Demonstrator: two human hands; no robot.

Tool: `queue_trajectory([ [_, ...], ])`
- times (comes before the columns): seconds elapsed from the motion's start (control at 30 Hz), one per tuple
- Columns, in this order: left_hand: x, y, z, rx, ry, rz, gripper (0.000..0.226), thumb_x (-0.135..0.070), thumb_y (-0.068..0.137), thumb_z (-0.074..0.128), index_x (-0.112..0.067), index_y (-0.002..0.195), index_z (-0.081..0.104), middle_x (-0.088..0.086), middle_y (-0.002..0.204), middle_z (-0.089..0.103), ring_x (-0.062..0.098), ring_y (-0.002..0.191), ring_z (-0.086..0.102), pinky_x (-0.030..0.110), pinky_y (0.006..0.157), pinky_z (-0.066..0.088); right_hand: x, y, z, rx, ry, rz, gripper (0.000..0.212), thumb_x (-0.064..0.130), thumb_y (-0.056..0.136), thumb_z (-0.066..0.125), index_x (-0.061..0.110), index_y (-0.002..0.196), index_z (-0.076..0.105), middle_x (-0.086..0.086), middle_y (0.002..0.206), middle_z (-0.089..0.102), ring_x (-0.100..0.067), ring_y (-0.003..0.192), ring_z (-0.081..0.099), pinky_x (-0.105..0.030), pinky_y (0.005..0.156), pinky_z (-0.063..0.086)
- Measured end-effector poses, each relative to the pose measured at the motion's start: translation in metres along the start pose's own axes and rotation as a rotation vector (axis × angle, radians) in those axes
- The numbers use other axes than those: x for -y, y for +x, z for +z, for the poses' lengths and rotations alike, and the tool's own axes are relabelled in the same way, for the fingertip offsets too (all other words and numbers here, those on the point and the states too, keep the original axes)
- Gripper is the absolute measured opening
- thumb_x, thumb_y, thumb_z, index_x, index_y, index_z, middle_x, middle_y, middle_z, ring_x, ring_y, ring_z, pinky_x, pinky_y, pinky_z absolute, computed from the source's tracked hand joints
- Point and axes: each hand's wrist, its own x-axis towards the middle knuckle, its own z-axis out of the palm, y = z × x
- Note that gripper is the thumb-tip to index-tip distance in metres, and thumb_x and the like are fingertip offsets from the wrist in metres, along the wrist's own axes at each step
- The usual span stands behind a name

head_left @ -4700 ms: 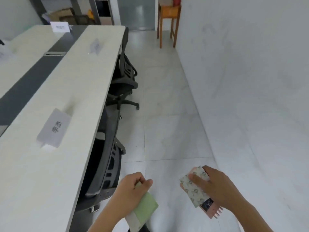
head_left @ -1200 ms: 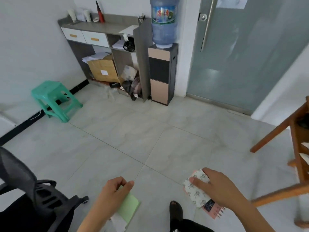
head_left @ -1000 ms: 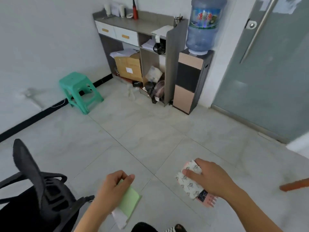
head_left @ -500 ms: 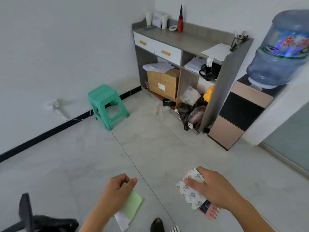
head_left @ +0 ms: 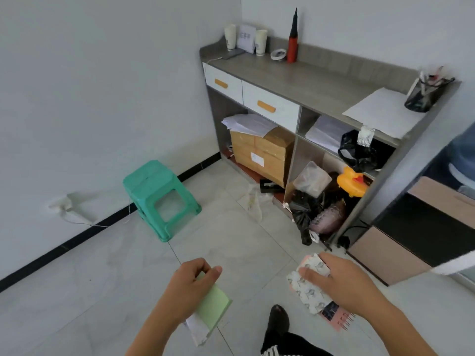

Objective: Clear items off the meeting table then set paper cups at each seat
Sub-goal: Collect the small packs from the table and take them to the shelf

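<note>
Grey floor tiles [head_left: 102, 278] fill the lower view, with a green plastic stool [head_left: 156, 191] by the white wall and a grey cabinet in the corner ahead. The cabinet's counter [head_left: 308, 75] now looms larger and closer than 0.5 s ago. The water jug that stood at the right has slid almost out of frame, leaving mostly its dispenser [head_left: 424, 227]. The black chair seen at lower left is gone from view.

2 stacks of paper cups [head_left: 230, 37] stand at the counter's far left end, either side of a small white card and near a red-and-black bottle [head_left: 292, 44]. A cardboard box [head_left: 259, 152] sits in the open shelf under the drawers.

Both hands carry what they carried before. The left hand [head_left: 189, 286] grips a green notepad [head_left: 213, 308] with white paper under it, thumb on top and fingers curled round the edge. The right hand [head_left: 344, 286] holds a white patterned item [head_left: 308, 291] stacked on a pink spiral notebook [head_left: 336, 317], thumb pressed across the top and fingers wrapped beneath. A dark shoe [head_left: 279, 319] shows on the floor between the 2 arms.
</note>
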Motion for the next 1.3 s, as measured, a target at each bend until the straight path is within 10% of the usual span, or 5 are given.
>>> queue_trajectory([
  [0.37,-0.074,0.208,-0.076,-0.133,-0.073,-0.045,0.035,-0.04,0.085,0.064,-0.016,0.061,0.055,-0.002,0.055,0.049,0.013,0.051,0.047,0.028,0.056,0.038,0.147,0.24,-0.103,0.065,-0.08,-0.198,0.041,0.072,0.081,0.048,0.032,0.088,0.052,0.007,0.082,0.065,-0.007,0.074,0.062,-0.027,0.067,0.05],
  [0.73,-0.183,0.465,-0.159,0.019,0.013,0.178,0.035,-0.033,0.087,0.064,-0.018,0.058,0.05,-0.007,0.041,0.039,0.003,0.04,0.032,0.025,0.049,0.03,0.227,0.405,-0.169,-0.049,0.048,-0.005,0.025,0.069,0.084,0.047,0.044,0.084,0.043,0.009,0.072,0.063,-0.002,0.059,0.055,-0.019,0.056,0.04],
  [1.13,-0.322,0.665,-0.121,0.295,0.067,0.284,0.037,-0.032,0.086,0.065,-0.022,0.056,0.046,-0.008,0.042,0.034,0.003,0.041,0.031,0.022,0.048,0.027,0.204,0.546,-0.274,-0.235,0.286,0.187,0.032,0.071,0.08,0.049,0.041,0.087,0.055,0.007,0.082,0.067,-0.005,0.072,0.063,-0.026,0.069,0.05],
  [1.3,-0.397,0.74,-0.112,0.342,0.056,0.32,0.033,-0.029,0.088,0.063,-0.017,0.06,0.051,-0.008,0.046,0.04,0.004,0.046,0.037,0.023,0.053,0.031,0.208,0.615,-0.328,-0.35,0.434,0.169,0.031,0.061,0.083,0.056,0.03,0.08,0.057,0.007,0.067,0.065,0.0,0.052,0.056,-0.019,0.053,0.041],
])
